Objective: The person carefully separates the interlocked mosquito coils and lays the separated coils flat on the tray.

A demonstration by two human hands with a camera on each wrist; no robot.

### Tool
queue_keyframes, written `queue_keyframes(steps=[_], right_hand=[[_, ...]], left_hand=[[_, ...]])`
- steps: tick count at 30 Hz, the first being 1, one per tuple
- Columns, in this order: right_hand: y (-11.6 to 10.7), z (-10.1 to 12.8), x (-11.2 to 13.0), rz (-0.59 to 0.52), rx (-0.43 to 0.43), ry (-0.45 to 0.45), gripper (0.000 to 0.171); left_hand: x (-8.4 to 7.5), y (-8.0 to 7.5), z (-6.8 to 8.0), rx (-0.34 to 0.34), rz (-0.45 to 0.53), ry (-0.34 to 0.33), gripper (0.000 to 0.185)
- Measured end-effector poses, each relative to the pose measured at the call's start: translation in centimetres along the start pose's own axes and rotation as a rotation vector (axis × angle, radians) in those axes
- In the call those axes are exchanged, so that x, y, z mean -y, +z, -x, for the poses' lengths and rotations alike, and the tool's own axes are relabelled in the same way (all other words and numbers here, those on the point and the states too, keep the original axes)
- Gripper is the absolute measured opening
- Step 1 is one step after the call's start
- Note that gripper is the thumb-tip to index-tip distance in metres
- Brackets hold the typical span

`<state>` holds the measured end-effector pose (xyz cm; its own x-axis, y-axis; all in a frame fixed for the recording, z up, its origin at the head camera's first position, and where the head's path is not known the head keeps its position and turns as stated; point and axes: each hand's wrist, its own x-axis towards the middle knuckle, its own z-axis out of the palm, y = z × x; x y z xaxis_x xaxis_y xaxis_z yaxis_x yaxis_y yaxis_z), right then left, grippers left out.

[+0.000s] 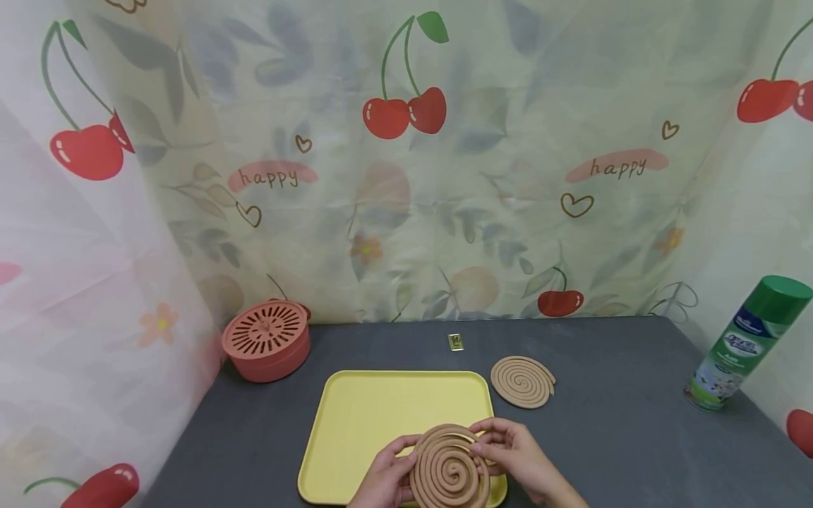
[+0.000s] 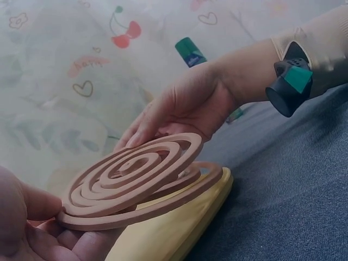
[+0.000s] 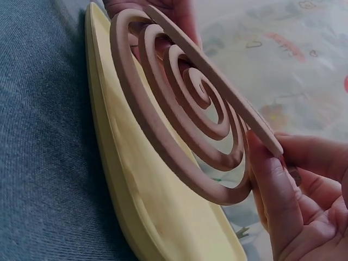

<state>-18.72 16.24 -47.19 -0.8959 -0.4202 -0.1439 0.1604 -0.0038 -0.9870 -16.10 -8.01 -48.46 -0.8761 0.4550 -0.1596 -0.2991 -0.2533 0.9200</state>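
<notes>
Both hands, left hand (image 1: 384, 474) and right hand (image 1: 517, 451), are pinching the paired coil (image 1: 449, 467) over the yellow tray (image 1: 381, 416); separating wants gentle, even prying, since the brittle spirals look likely to snap.

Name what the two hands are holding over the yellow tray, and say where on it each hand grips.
A brown spiral coil, held by its outer rim: left hand on its left edge, right hand on its right edge.

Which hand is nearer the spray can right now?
Right. The right hand holds the coil on its right side, the side toward the spray can at the table's right edge. The left hand grips the coil's far side.
</notes>
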Motion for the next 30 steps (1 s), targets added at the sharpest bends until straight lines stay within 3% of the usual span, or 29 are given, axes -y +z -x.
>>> queue_keyframes(steps=[15, 22, 30], right_hand=[[0.0, 0.2, 0.0, -0.049, 0.009, -0.040, 0.038], [0.0, 0.3, 0.1, -0.092, -0.012, -0.019, 0.032], [-0.4, 0.3, 0.1, -0.113, -0.017, -0.016, 0.029]], left_hand=[[-0.3, 0.0, -0.2, 0.025, -0.011, 0.038, 0.043], [-0.4, -0.3, 0.0, -0.002, -0.019, -0.001, 0.041], [-1.2, -1.9, -0.1, 0.040, -0.057, 0.044, 0.045]])
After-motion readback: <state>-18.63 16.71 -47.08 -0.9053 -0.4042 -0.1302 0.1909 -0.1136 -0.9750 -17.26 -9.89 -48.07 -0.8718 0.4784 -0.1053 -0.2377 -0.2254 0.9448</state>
